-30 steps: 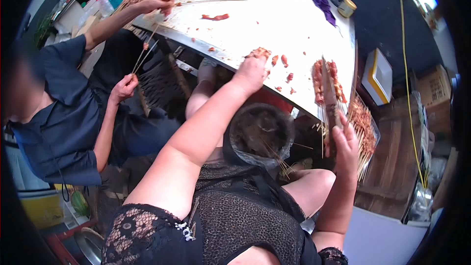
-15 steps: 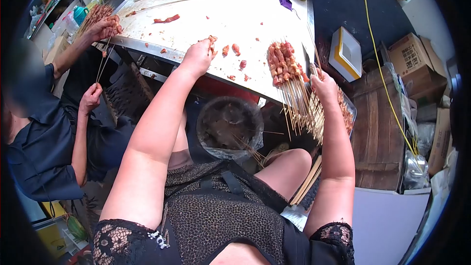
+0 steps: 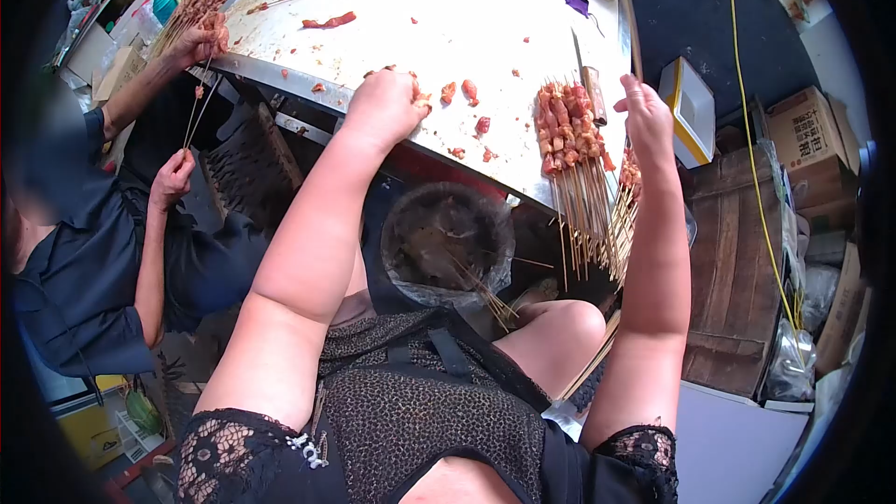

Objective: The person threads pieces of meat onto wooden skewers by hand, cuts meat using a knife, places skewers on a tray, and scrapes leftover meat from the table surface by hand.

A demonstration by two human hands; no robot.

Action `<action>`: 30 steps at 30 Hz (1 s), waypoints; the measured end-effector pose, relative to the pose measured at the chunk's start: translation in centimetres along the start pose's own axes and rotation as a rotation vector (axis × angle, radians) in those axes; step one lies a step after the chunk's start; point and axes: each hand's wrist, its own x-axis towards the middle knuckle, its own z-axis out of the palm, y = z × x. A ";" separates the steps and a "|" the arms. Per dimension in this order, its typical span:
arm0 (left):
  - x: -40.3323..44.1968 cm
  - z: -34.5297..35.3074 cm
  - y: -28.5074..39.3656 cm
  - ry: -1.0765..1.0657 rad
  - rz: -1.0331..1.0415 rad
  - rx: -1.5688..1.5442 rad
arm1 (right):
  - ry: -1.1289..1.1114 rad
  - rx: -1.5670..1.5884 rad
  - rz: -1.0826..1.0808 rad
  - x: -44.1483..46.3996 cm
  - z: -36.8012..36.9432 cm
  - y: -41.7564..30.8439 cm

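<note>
Right, going L to R. Got pinkish-red raw meat bits point(image 3: 423, 101) gripped in the bare left hand point(image 3: 385, 106), w/ curled fingers over most, so can't tell how many. Best squeeze just enough to hold them & work over the white metal-edged tabletop point(image 3: 467, 19), clear of the front lip. Leave small loose red meat pieces point(image 3: 449, 91) spaced out, easy to pinch up singly. Keep the tidy row of raw-meat skewers point(image 3: 566, 128) flat, esp. w/ sticks poking past the front edge: prob. easy to snag. W/ bare right hand point(image 3: 646, 112) loosely spread, gripping nothing visible, just beside the long-bladed brown-handled knife point(image 3: 595, 98), prob. safest to touch the handle only.

As for looks: in the left hand, mostly hidden, reddish w/ a paler patch. Next, scattered, moist & irregular. Farther R, packed side by side nr the tabletop's right side, pinkish-red w/ pale yellowish lumps, w/ bare sticks toward the body. Just R of that, lying w/ a narrow blade directed away; can't tell if touching the row.
</note>
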 end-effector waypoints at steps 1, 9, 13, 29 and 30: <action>-0.3 0.2 0.3 -0.105 -0.034 0.150 | -0.005 0.190 -0.008 -2.8 -0.6 -2.8; -0.5 1.2 -0.3 0.005 -0.091 -0.147 | -0.409 0.604 0.069 -19.4 4.8 -4.3; -0.9 1.4 0.0 0.016 -0.265 -1.208 | -0.294 0.493 -0.121 -20.3 9.1 -1.1; -2.6 4.0 3.6 -0.197 -0.276 -1.666 | -0.201 0.611 0.062 -21.2 10.6 1.0; -2.7 4.1 3.8 -0.173 -0.311 -1.680 | -0.194 0.612 0.080 -21.2 10.4 0.9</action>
